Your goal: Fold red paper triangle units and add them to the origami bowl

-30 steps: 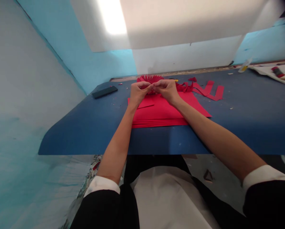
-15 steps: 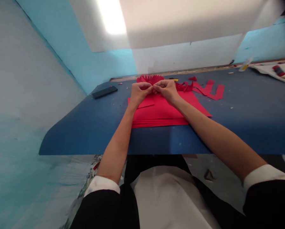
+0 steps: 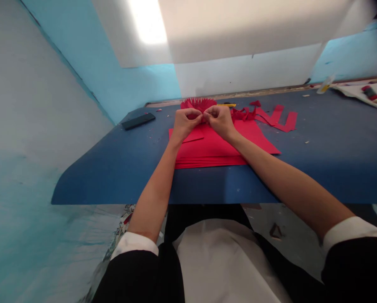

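Observation:
My left hand [image 3: 185,122] and my right hand [image 3: 219,119] meet fingertip to fingertip above a stack of red paper [image 3: 220,145]. Both are closed in a pinch on a small red paper piece [image 3: 203,119], mostly hidden by the fingers. Just behind them stands a fringed red paper bundle [image 3: 198,102] with pointed tips. A smaller red sheet [image 3: 193,135] lies on the stack's left side, under my left wrist. Folded red pieces [image 3: 243,114] sit to the right of my right hand.
On the blue table [image 3: 112,168] a dark phone-like slab [image 3: 138,121] lies at the left. Red strips [image 3: 284,122] are right of the stack, and a yellow cutter [image 3: 226,104] is behind my right hand. A small bottle [image 3: 326,84] lies at the far right.
My right hand has shifted very slightly, and a little more of the yellow cutter shows behind it. Both hands keep their pinch.

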A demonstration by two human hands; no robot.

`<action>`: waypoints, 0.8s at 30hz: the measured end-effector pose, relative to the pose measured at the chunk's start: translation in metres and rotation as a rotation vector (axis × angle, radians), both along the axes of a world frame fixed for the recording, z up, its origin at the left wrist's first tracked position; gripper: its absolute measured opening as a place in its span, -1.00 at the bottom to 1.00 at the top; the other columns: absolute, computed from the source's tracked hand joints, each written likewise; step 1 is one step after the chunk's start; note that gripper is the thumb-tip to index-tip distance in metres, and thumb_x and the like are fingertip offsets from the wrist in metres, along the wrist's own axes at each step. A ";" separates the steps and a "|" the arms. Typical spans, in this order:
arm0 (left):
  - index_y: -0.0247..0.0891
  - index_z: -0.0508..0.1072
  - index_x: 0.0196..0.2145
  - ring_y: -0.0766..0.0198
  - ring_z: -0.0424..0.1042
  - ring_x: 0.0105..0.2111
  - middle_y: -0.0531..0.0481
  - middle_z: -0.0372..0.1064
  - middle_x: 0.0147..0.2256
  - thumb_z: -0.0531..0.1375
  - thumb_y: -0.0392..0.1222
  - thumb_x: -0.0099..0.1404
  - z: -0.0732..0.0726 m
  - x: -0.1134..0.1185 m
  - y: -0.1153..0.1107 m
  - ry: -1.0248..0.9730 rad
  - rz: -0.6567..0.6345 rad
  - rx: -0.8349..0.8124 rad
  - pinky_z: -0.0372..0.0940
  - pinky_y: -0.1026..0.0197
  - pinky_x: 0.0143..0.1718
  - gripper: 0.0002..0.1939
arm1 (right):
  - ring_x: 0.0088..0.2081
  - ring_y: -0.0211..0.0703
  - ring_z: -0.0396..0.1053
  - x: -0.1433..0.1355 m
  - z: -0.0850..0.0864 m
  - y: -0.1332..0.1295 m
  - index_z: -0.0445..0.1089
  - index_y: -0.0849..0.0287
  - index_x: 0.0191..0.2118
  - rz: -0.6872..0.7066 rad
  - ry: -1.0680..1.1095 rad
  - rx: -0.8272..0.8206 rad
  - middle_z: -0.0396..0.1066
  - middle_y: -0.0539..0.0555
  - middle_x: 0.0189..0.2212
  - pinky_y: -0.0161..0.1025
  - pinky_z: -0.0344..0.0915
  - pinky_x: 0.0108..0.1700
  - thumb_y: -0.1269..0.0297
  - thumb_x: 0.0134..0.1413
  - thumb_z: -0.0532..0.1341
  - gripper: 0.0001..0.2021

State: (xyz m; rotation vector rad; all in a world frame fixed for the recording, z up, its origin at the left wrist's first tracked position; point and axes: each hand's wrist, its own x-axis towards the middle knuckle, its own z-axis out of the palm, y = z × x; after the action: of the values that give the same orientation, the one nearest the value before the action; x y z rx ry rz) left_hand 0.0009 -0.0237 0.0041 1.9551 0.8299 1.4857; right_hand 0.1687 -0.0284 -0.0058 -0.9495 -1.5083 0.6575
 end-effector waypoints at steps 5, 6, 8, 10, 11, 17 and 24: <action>-0.24 0.56 -0.47 0.23 0.56 -0.36 -0.04 0.58 -0.44 0.56 0.00 0.15 -0.002 0.003 0.003 -0.023 0.013 -0.013 0.46 0.21 -0.23 -0.66 | -0.42 -0.15 0.30 -0.003 -0.007 0.002 0.34 0.05 -0.46 -0.113 -0.065 0.123 0.35 0.00 -0.53 -0.13 0.29 -0.29 0.17 0.16 0.40 -0.73; -0.24 0.54 -0.47 0.23 0.55 -0.36 -0.03 0.57 -0.45 0.56 0.02 0.14 -0.002 0.003 0.004 -0.029 0.012 -0.013 0.46 0.21 -0.24 -0.64 | -0.42 -0.16 0.29 -0.004 -0.008 0.001 0.32 0.05 -0.45 -0.138 -0.079 0.144 0.34 -0.01 -0.52 -0.13 0.28 -0.28 0.16 0.16 0.38 -0.73; -0.23 0.53 -0.48 0.22 0.55 -0.36 -0.03 0.55 -0.46 0.56 0.06 0.14 -0.004 0.004 0.005 -0.030 0.014 -0.009 0.48 0.20 -0.24 -0.61 | -0.42 -0.18 0.28 -0.006 -0.009 0.000 0.28 0.05 -0.43 -0.173 -0.100 0.168 0.33 -0.02 -0.51 -0.13 0.27 -0.25 0.17 0.18 0.36 -0.73; -0.22 0.53 -0.47 0.21 0.56 -0.35 -0.02 0.56 -0.45 0.56 0.10 0.14 -0.004 0.005 0.005 -0.021 0.023 0.002 0.49 0.19 -0.22 -0.60 | -0.41 -0.18 0.28 -0.008 -0.008 -0.002 0.24 0.04 -0.42 -0.193 -0.113 0.172 0.32 -0.03 -0.49 -0.13 0.27 -0.22 0.21 0.21 0.33 -0.73; -0.21 0.54 -0.46 0.20 0.56 -0.34 -0.02 0.57 -0.44 0.55 0.12 0.15 -0.003 0.005 0.004 -0.015 0.027 0.010 0.50 0.18 -0.20 -0.60 | -0.40 -0.17 0.28 -0.008 -0.007 -0.003 0.23 0.04 -0.42 -0.201 -0.117 0.168 0.32 -0.03 -0.49 -0.13 0.27 -0.22 0.23 0.21 0.32 -0.74; -0.18 0.57 -0.41 0.10 0.62 -0.08 -0.11 0.66 -0.18 0.45 0.28 0.23 0.007 0.003 -0.006 -0.028 -0.006 0.069 0.48 0.07 0.04 -0.54 | -0.41 -0.15 0.28 -0.005 -0.004 -0.003 0.17 0.03 -0.42 -0.213 -0.173 0.148 0.28 -0.03 -0.51 -0.12 0.25 -0.21 0.29 0.23 0.31 -0.71; -0.09 0.52 -0.13 0.14 0.63 -0.17 -0.03 0.63 -0.25 0.38 0.51 0.17 0.002 0.001 0.003 -0.279 -0.073 -0.055 0.48 0.07 -0.08 -0.36 | -0.40 -0.12 0.28 -0.002 -0.003 -0.004 0.21 0.02 -0.41 -0.210 -0.225 0.217 0.33 0.02 -0.49 -0.12 0.26 -0.22 0.25 0.21 0.29 -0.76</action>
State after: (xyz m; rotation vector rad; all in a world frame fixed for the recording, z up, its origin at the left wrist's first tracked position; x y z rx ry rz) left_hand 0.0017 -0.0212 0.0065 1.6704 0.6621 1.6267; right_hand 0.1666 -0.0322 -0.0087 -1.0212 -1.6111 0.2359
